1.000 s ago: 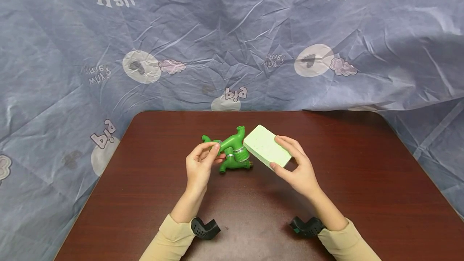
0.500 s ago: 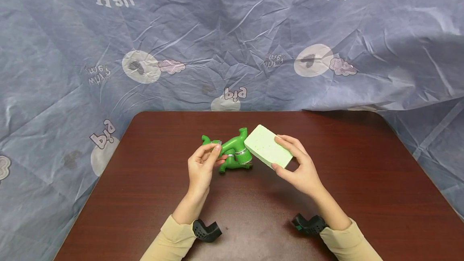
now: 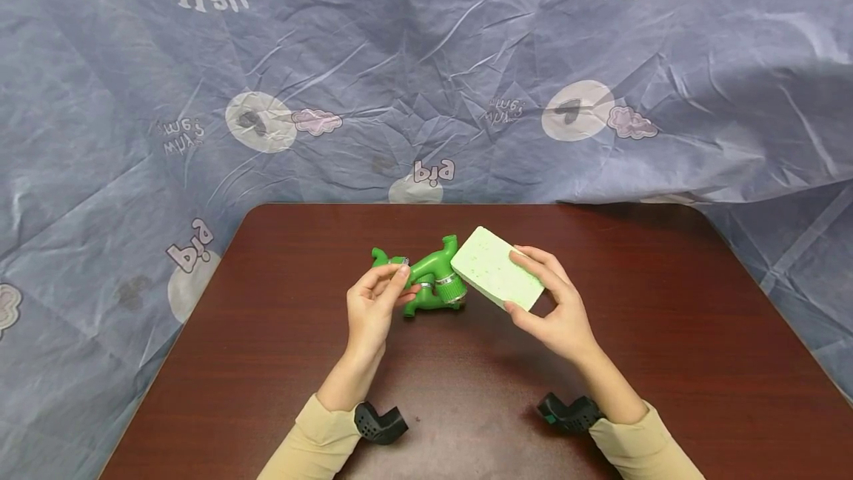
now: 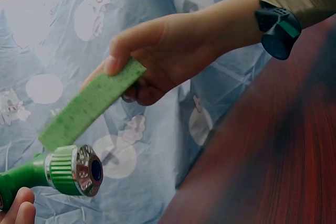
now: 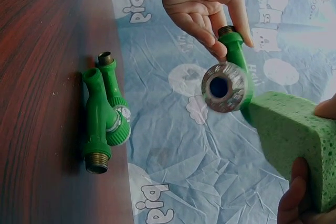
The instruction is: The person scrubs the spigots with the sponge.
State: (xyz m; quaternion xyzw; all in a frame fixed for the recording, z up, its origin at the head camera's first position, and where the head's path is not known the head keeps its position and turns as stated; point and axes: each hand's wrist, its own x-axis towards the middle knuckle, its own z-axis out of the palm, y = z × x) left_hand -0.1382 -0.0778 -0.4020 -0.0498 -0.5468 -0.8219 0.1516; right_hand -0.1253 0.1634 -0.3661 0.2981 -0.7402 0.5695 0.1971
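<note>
In the head view my left hand [image 3: 369, 310] pinches a green tap [image 3: 435, 265] by one end, holding it above the table. A threaded brass end [image 5: 227, 30] shows beside the fingers in the right wrist view. The tap's round knob has a silvery face [image 4: 88, 170]. My right hand [image 3: 563, 317] grips a pale green sponge [image 3: 496, 269] between thumb and fingers. The sponge's far end appears to touch the held tap, near its spout. Beneath, two more green taps lie on the table, a nearer tap [image 3: 429, 304] and another tap [image 3: 380, 258] partly hidden by my left hand.
The dark red-brown table [image 3: 633, 332] spreads around both hands. Behind it hangs a wrinkled blue-grey printed cloth [image 3: 426, 95]. Black camera mounts [image 3: 380, 423] sit on both wrists, by the beige sleeves.
The held tap has tilted a little to the right, its spout end and knob shifting that way. The sponge and my right hand have also moved slightly right. The taps on the table stay put.
</note>
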